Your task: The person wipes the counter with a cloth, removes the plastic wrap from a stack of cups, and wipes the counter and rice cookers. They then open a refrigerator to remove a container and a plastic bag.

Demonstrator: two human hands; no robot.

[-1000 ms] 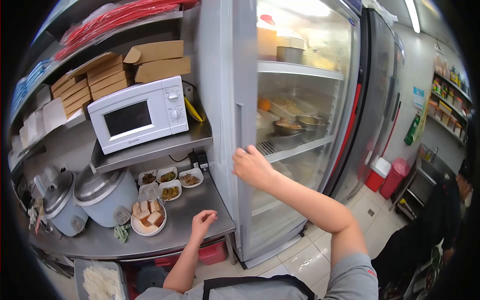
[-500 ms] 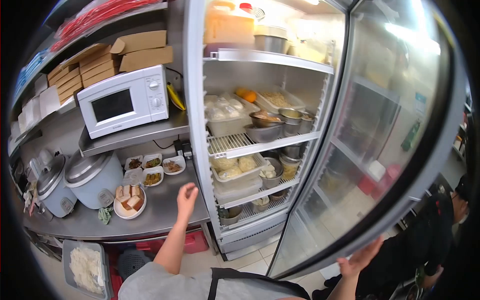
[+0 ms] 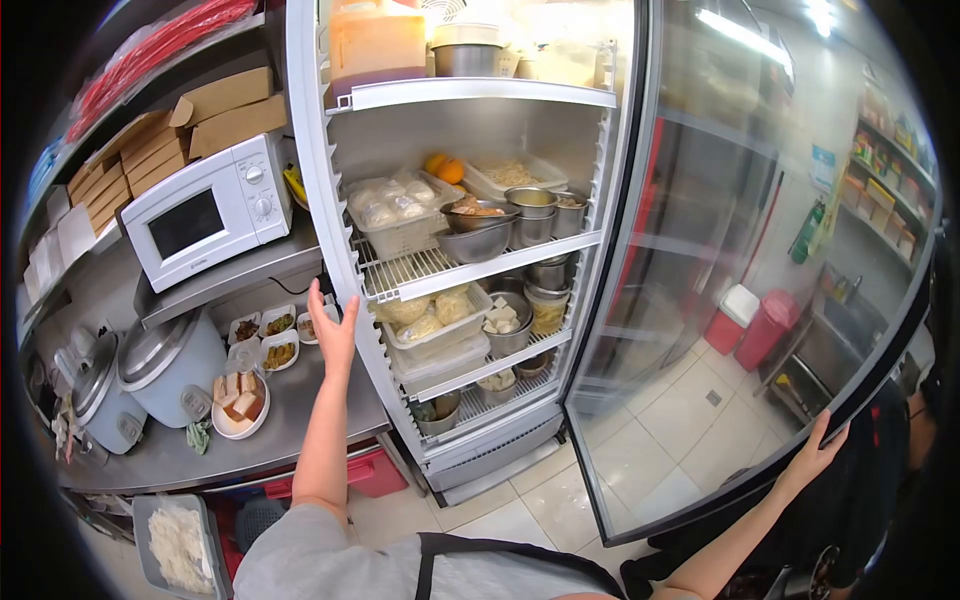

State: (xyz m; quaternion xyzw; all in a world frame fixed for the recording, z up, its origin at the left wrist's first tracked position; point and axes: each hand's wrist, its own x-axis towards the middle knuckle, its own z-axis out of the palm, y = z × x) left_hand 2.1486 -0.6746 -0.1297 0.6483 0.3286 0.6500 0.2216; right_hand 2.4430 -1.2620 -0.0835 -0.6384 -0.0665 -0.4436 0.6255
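My left hand [image 3: 335, 325] is raised at the left edge of the fridge frame, fingers spread and holding nothing. At the right, my right hand [image 3: 812, 455] rests at the edge of the glass fridge door [image 3: 690, 400], its fingers apart. The fridge stands wide open. On its middle shelf [image 3: 480, 272] are a basket of wrapped white items [image 3: 395, 225], oranges [image 3: 445, 167] and metal bowls [image 3: 475, 240]. Below are a tub of pale bagged food [image 3: 435, 320] and a pot of white cubes [image 3: 503, 325].
Left of the fridge, a steel counter [image 3: 320, 410] holds small dishes, a bowl of browned blocks [image 3: 240, 405] and large cookers [image 3: 170, 365]. A microwave [image 3: 205, 215] sits above. A tub of white food [image 3: 180, 545] is low left. A person in dark clothing [image 3: 850, 500] stands behind the door.
My left hand has risen toward the fridge frame and spread its fingers. My right hand and the door have moved right, and the door is wider open. The view has shifted.
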